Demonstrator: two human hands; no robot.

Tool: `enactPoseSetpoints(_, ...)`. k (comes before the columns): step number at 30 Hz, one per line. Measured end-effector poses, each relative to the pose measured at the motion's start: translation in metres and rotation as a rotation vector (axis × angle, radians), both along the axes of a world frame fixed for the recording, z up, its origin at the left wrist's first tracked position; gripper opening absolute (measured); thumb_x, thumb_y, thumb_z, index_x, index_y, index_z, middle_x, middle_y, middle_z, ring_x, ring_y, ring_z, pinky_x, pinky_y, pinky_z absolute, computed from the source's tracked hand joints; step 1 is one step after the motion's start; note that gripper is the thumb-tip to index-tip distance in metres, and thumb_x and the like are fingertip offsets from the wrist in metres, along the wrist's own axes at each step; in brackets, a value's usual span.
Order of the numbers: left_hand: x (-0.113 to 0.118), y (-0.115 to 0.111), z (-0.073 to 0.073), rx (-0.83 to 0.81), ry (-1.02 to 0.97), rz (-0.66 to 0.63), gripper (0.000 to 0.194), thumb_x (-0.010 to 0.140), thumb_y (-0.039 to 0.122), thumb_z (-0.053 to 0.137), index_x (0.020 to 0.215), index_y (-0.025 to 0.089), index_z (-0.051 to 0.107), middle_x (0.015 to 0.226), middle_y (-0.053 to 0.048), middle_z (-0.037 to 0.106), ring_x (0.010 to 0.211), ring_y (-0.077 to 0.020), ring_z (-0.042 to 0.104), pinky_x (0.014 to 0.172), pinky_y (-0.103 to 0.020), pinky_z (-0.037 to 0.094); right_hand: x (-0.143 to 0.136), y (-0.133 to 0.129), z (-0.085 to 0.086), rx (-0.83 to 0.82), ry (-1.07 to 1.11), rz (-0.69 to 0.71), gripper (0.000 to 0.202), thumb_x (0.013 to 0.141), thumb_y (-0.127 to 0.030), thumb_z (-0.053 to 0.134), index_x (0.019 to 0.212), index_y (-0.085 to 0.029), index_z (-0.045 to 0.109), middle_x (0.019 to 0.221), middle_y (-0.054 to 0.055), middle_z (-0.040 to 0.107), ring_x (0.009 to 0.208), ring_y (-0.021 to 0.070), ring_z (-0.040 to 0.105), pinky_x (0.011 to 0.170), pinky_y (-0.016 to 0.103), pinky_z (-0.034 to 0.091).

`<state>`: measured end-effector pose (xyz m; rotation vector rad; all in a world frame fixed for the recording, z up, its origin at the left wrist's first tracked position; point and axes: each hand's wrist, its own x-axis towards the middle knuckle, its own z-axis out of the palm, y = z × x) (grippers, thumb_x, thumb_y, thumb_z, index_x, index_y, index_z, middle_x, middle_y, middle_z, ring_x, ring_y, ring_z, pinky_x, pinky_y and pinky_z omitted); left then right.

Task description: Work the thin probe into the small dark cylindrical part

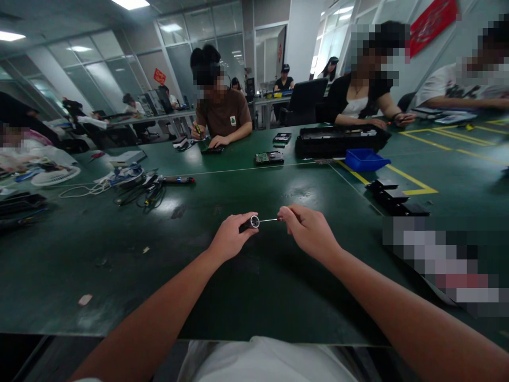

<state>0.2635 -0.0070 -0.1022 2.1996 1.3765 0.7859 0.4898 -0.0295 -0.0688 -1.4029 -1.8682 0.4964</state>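
Fingers [237, 218] of the left hand [228, 239] hold one dark cylinder [254, 221], its silver-rimmed open end showing dark parts within. The right hand [308, 228] pinches one red-ended tool [280, 218] with its fingers closed; the thin metal shaft reaches the cylinder's rim, but I cannot tell if it enters. Both hands are above the green counter [238, 307]. Clocked from the hands, one blue bin [363, 161] sits at two, open-topped, its inner walls visible. Between one and two lies one long black casing [342, 142]. Three black blocks [395, 196] stand in a row just before three. At twelve is one circuit-board device [269, 157]; towards ten lie tangled cables [149, 191], too jumbled to count.
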Motion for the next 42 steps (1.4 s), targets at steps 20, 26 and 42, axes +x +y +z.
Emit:
enactPoseSetpoints(20,0.0018,-0.0032,0.002,-0.025,0.051,-0.016,0.041,0.09,0.028,0.065,0.13,0.028,0.061,0.112,-0.003,0.068,0.103,-0.0222,0.059,0.093,-0.037,0.046,-0.001,0.001,-0.0037,-0.035,0.046,0.065,0.031,0.1,-0.04,0.041,0.107,-0.023,0.067,0.083,0.003,0.07,0.068,0.0184,0.062,0.061,0.031,0.043)
enactPoseSetpoints(26,0.0001,-0.0012,0.0001,0.009,0.037,-0.015,0.04,0.089,0.026,0.067,0.129,0.028,0.062,0.117,-0.003,0.068,0.109,-0.0223,0.059,0.099,-0.038,0.044,-0.0026,-0.0032,-0.001,-0.018,0.094,0.121,0.029,0.095,-0.031,0.049,0.121,-0.022,0.058,0.087,0.004,0.068,0.074,0.0195,0.063,0.066,0.033,0.047)
enactPoseSetpoints(42,0.0008,-0.0027,0.0007,-0.015,0.024,0.003,0.042,0.089,0.027,0.067,0.13,0.028,0.062,0.117,-0.003,0.068,0.108,-0.0226,0.059,0.098,-0.038,0.045,-0.0015,-0.0042,0.0004,-0.052,0.08,0.132,0.031,0.095,-0.032,0.05,0.123,-0.023,0.057,0.088,0.004,0.069,0.077,0.0207,0.064,0.065,0.033,0.048)
